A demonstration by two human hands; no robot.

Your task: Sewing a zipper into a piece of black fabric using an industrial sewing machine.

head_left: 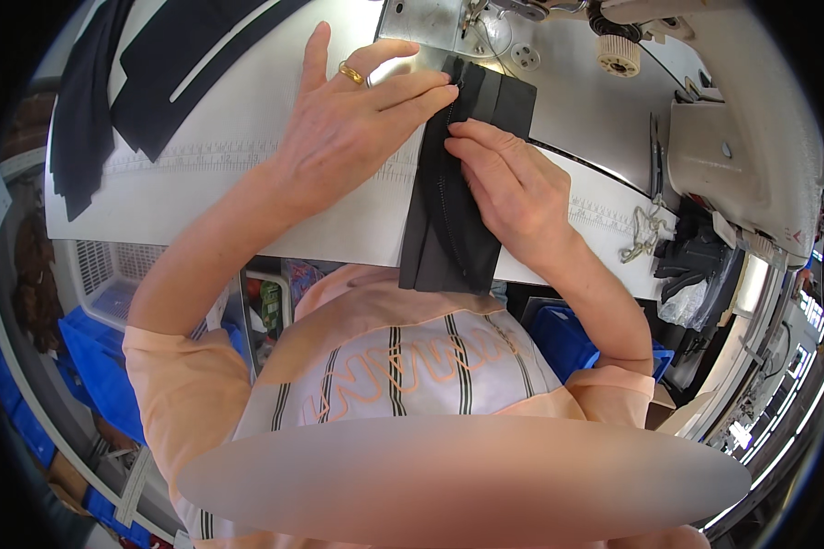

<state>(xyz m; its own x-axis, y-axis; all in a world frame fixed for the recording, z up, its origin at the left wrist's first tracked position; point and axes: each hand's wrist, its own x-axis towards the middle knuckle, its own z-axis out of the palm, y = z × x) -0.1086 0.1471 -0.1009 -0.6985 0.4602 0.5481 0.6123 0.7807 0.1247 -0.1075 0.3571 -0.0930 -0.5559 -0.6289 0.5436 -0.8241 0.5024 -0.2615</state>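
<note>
Left hand: spread wide over the work (352, 123), thumb lifted well away, a gold ring (351, 73) on one finger, two fingertips resting at the upper end of the zipper.
Right hand: fingers drawn narrow (517, 188), their tips holding the zipper's edge just below the left fingertips; the thumb is mostly hidden.
Zipper: black, lying lengthwise (443, 197) on a dark fabric panel, its lower part curving.
Fabric panel: a long dark strip (416, 252) between the hands, running from beside the machine's metal plate (421, 26) over the table's near edge, toward the wearer.
Table: white, with a printed ruler scale (211, 215) across it.
Sewing machine: pale, its body (746, 142) at the right, its head above the work.
Right of the hands: a slim dark tool (655, 156) and a tangled pale cord (645, 231).
Far left: more dark cloth pieces (169, 78) on the table.
Below the table: a white basket (101, 279) and blue bins (110, 380) at the left, another blue bin at the right.
</note>
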